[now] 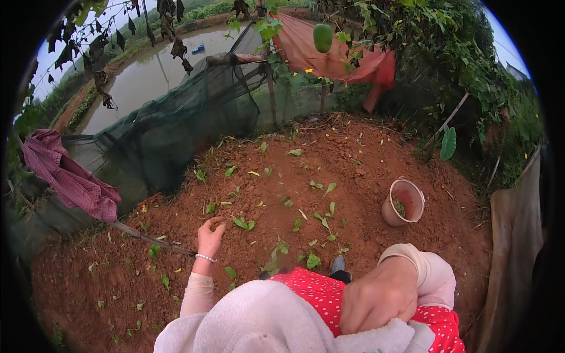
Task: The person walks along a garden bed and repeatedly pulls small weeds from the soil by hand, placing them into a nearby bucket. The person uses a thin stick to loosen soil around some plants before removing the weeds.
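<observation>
Nearest: white towel (259, 317) over a red polka-dot garment (309, 283). Right hand (379, 297) lay low at near right, back of hand up, against the towel's edge. Its grip: fingers curled under, tips hidden; couldn't tell if it held anything. Dark shoe (339, 267) showed just left of it, on the reddish-brown soil (368, 153).

Left hand (210, 236), pale beaded bracelet (206, 258) at the wrist, was out over the soil at left. Its grip: fingers bent inward; couldn't tell if anything was pinched. Nearest green seedling (243, 223) sat on the soil just right of those fingers. Other seedlings (313, 260) were scattered left, middle and farther out, some lying flat.

Pinkish bucket (407, 189) stood tilted at right, some greens inside. Wooden pole (150, 238) ran along the left, purple checked cloth (70, 176) draped beyond it.

Far: dark green netting (159, 129), orange-red sheet (329, 50), green gourd (322, 38) hanging, pond (141, 79) at far left.
</observation>
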Tool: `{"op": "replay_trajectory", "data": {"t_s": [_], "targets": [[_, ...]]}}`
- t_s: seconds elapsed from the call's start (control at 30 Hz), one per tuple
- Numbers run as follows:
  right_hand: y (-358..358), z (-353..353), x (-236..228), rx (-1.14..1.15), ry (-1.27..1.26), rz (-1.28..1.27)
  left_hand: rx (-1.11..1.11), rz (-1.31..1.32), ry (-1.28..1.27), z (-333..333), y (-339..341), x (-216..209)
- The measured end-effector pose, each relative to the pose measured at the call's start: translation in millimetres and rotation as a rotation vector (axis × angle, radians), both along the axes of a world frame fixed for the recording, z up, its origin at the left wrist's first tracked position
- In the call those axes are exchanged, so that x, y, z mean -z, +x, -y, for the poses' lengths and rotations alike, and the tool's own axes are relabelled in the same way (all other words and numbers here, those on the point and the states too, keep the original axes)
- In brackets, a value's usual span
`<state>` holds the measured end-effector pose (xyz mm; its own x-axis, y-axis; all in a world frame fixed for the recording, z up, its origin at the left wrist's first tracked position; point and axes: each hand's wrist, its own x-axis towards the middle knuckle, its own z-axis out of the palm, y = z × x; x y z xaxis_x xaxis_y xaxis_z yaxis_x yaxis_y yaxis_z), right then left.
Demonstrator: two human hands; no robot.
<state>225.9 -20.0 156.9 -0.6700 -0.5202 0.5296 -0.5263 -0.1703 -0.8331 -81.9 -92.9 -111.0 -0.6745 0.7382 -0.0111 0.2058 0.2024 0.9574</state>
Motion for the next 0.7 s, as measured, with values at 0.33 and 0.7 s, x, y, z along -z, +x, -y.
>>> {"op": "replay_trajectory", "data": {"t_s": [0.33, 0.7], "targets": [[-29, 37, -10, -0.034, -0.25, -0.206, 0.004, 0.11, -0.005, -6, 18, -16], [-22, 32, -9, 0.166, -0.113, -0.25, -0.01, 0.052, 0.0, 0, 0, 12]]}}
